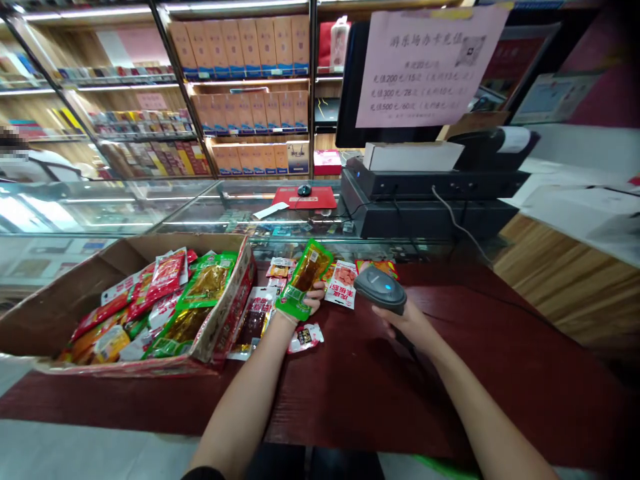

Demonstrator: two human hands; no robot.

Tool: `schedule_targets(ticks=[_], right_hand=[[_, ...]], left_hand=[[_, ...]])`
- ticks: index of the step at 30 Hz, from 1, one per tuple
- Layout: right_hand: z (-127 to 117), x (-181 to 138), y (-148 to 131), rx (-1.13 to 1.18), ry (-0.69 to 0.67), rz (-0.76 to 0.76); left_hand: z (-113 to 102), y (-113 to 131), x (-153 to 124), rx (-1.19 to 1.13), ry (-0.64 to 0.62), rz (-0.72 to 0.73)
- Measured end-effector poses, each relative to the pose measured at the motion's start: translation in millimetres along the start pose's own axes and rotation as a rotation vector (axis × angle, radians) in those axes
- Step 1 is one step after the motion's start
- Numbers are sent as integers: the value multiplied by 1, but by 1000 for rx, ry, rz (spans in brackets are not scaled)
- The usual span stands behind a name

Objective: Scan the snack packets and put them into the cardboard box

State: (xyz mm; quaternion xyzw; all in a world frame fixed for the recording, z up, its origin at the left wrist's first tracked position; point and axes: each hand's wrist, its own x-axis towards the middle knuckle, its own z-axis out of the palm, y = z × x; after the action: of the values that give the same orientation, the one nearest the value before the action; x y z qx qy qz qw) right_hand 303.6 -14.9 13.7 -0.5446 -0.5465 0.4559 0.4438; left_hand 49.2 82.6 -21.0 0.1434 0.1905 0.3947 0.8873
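My left hand [314, 299] is closed on a green and gold snack packet [306, 275], tilted up with a small barcode patch near its top. In my right hand [407, 323] is a dark grey barcode scanner [381, 288] with a blue light on top; its head points left, towards the packet, with a gap between. Under and around my left hand lie a dark brown snack packet [254, 320], a small white and red packet [306, 338] and a white and red packet [342, 283]. Another red and orange packet [387, 268] lies partly behind the scanner.
To the left stands an open cardboard box [235, 313] with several snack packets. Behind are a glass counter [200, 207], a mouse [304, 191] on a red pad, and a monitor [353, 93] bearing a paper sign. A person [43, 163] is at the far left.
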Motion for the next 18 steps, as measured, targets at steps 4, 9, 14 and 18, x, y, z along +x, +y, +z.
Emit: schedule_targets(ticks=[4,9,14,18], right_hand=[[-1,-4,-4,-3,-89,18],[-2,-7,-7,-10,-92,24],[-4,-6,-7,-3,-102,12],[-3,-7,-10,55,-67,45]], left_hand=[[-3,1,2,4,-22,-113],[-2,-1,6,14,-44,-158],[0,-2,7,121,10,-101],[1,-4,2,252,61,0]])
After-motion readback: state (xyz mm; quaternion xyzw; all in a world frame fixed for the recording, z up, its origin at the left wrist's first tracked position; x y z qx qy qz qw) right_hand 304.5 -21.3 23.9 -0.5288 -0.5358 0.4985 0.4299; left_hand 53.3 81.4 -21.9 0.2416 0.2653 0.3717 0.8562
